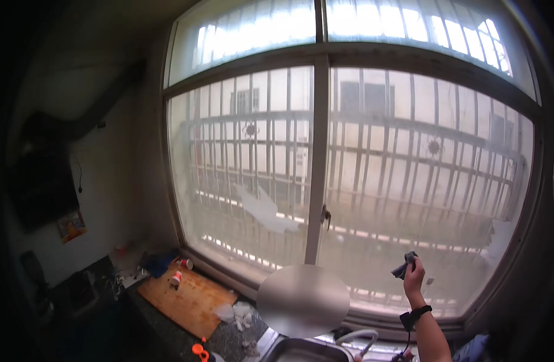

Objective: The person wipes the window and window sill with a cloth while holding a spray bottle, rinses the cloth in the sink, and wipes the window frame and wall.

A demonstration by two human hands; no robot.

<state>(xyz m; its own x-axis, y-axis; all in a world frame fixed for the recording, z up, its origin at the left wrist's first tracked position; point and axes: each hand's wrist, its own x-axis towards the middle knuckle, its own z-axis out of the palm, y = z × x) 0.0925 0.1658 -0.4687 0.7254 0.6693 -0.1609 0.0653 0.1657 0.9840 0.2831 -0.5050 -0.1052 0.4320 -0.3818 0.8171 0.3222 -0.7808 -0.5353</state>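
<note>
My right hand is raised in front of the right window pane, its fingers closed around a dark grey cloth. The cloth is bunched at the fingertips, and part of it hangs to the left. Whether it touches the glass I cannot tell. A black band with a cord sits on my right wrist. The pane looks hazy, with a dark flower-shaped mark on it. Left of my hand is the window latch on the middle frame. My left hand is out of view.
A sink with a curved faucet hose lies below the window. On the left counter are a wooden board, red-and-white cups, crumpled white plastic and an orange-handled item. A blurred oval hides part of the sill.
</note>
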